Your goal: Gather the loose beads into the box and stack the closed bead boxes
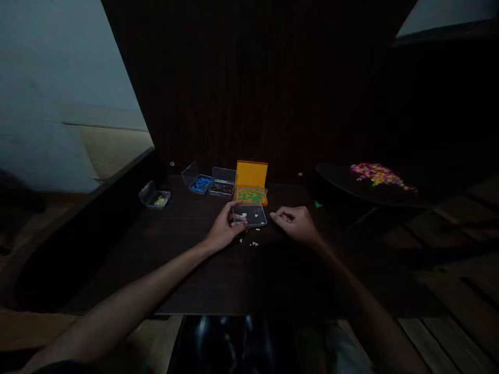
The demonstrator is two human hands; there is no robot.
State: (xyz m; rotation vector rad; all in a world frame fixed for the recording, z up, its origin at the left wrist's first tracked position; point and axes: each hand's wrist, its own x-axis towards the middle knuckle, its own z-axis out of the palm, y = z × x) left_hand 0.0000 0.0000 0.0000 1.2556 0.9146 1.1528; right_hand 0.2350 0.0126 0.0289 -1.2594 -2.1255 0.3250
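My left hand grips the left side of a clear plastic box, thumb in front and fingers behind. A few small pale pieces lie inside the box. More pale pieces are scattered on the dark tabletop just in front of it. To the right of the box is my right hand, with its fingers curled and thumb and forefinger pinched together. Whatever may be between those fingertips is too small to see. An orange box with its lid raised stands right behind the clear one, with green pieces in it.
Open clear boxes with blue pieces and dark pieces stand at the back. A small box of yellow pieces is at the left. A colourful heap lies on a dark surface at the right, near a green piece.
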